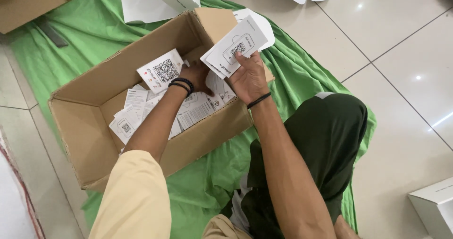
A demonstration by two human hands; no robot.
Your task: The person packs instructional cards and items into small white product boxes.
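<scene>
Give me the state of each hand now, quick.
Left hand: fingers closed on a white printed paper card inside the brown cardboard box.
Right hand: closed, holding a stack of white printed cards.

Your left hand fingertips are hidden behind a card; white box bottom right is cut off by the frame edge.
</scene>
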